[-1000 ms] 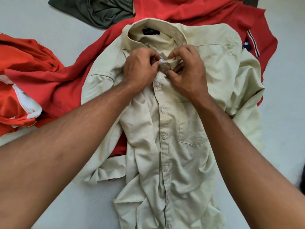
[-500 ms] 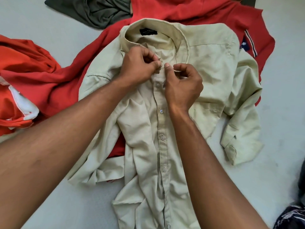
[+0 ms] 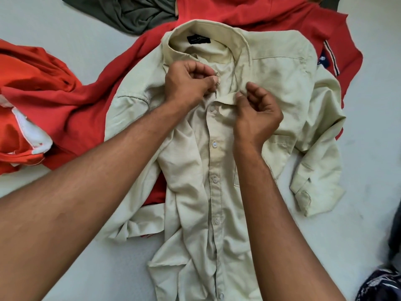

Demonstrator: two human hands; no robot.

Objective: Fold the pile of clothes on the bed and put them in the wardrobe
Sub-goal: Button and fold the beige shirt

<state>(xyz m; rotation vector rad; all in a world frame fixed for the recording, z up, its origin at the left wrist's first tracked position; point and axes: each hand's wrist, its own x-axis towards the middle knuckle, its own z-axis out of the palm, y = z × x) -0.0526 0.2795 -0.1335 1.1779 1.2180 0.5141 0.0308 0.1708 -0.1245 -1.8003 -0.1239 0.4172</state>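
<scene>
A pale beige button-up shirt (image 3: 280, 83) lies front up on the white bed (image 3: 54, 25), collar away from me, its placket buttoned down the middle. My left hand (image 3: 186, 81) pinches the top button and the left collar edge just under the collar. My right hand (image 3: 256, 114) pinches the right placket edge a little lower and to the right. The shirt's right sleeve is folded over beside the body. The left sleeve lies bunched under my left forearm.
A red garment (image 3: 86, 101) lies under the shirt and spreads left and behind. An orange one with white trim (image 3: 23, 127) sits at the far left, a dark green one (image 3: 130, 11) at the top. Dark patterned fabric (image 3: 377, 285) shows at the lower right corner.
My hands have drawn apart at the collar: the right hand slid down and to the right along the placket edge. The left hand still pinches at the top button.
</scene>
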